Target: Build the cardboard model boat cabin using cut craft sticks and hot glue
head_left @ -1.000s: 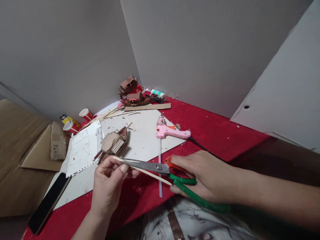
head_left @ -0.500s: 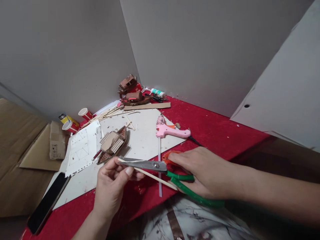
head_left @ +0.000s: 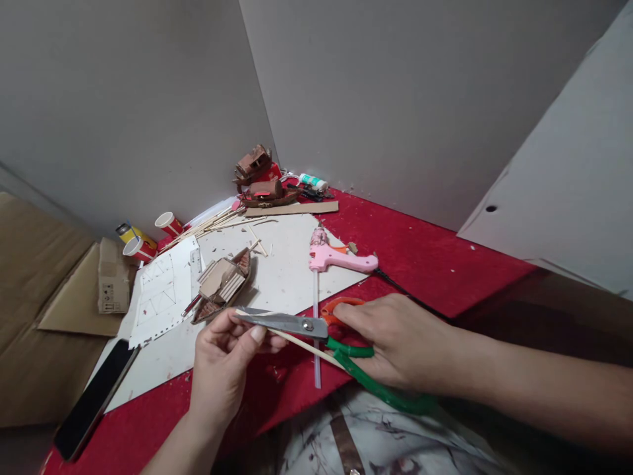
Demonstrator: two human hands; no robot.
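Note:
My left hand (head_left: 227, 359) pinches a thin pale wooden stick (head_left: 314, 349) between thumb and fingers. The stick slants down to the right, passing under the scissors. In my right hand (head_left: 390, 340) are scissors (head_left: 291, 323) with steel blades and green and orange handles. Their blades reach left over the stick to my left fingertips and look nearly closed; a pale sliver of wood shows along them. Just beyond my left hand rests a small cardboard boat model (head_left: 225, 284). A pink glue gun (head_left: 341, 258) lies past the scissors, its clear glue stick (head_left: 317, 369) pointing towards me.
A white board (head_left: 281, 290) covers part of the red tablecloth (head_left: 410, 237). At left are a phone (head_left: 93, 402), a sketch sheet (head_left: 163, 290), cardboard boxes (head_left: 111, 284) and paper cups (head_left: 140, 249). Loose sticks (head_left: 208, 227) and brown models (head_left: 267, 191) lie at the back.
The scissors blades have drawn closer together over the stick, and my right hand has shifted slightly left. My left hand keeps its pinch on the stick.

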